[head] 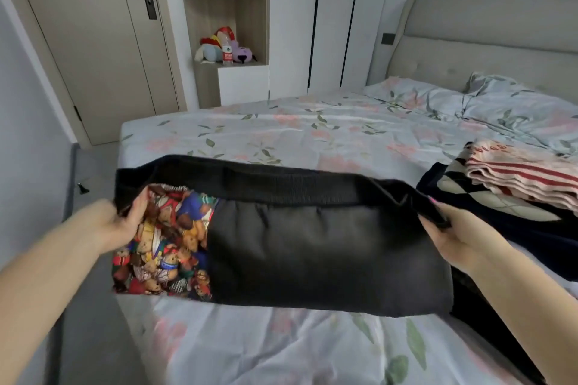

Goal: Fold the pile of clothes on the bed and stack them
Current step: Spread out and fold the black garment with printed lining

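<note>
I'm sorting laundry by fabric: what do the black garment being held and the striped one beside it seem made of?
Black garment: matte, soft, puffy cloth, perhaps padded or fleece; its top band shows fine ribs, so likely knit. Teddy-bear panel: printed fabric. Striped garment: thin, limp folded layers suggest a soft cotton-like knit.

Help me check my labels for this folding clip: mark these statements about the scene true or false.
1. Both the left hand and the right hand grip the black garment at its top edge. True.
2. The striped garment lies under the argyle garment. False: it lies on top.
3. The bed sheet is plain white. False: it has a floral print.
4. A bottle stands beside plush toys on the shelf. True.
</note>
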The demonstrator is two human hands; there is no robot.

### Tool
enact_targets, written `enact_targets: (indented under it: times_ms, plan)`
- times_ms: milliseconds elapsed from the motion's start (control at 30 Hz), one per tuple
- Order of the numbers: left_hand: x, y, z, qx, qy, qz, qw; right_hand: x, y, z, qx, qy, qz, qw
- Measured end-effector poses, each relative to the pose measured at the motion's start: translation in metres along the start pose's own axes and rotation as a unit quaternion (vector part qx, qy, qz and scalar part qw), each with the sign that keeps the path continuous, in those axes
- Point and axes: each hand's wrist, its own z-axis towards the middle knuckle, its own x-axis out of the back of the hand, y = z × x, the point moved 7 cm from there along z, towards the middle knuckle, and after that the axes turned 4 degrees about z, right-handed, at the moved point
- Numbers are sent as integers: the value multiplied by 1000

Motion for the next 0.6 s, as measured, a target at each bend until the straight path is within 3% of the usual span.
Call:
enact_targets:
  times_ms: [233,367,467,533,600]
  plan:
    - [-82,-9,113,-143,80,78,983,-61,29,160,53,10,-66,996]
    - [-102,-46,196,-113,48,106,987,-44,65,230,28,43,-110,993]
    - [-111,-67,225,-139,-2,138,981,-27,88,252,51,47,-212,975]
    - [-114,-75,234,-187,-36,209,959,-29,95,253,111,23,-369,923]
    - [-117,-76,232,-269,-63,301,913,-43,98,249,194,3,-551,811]
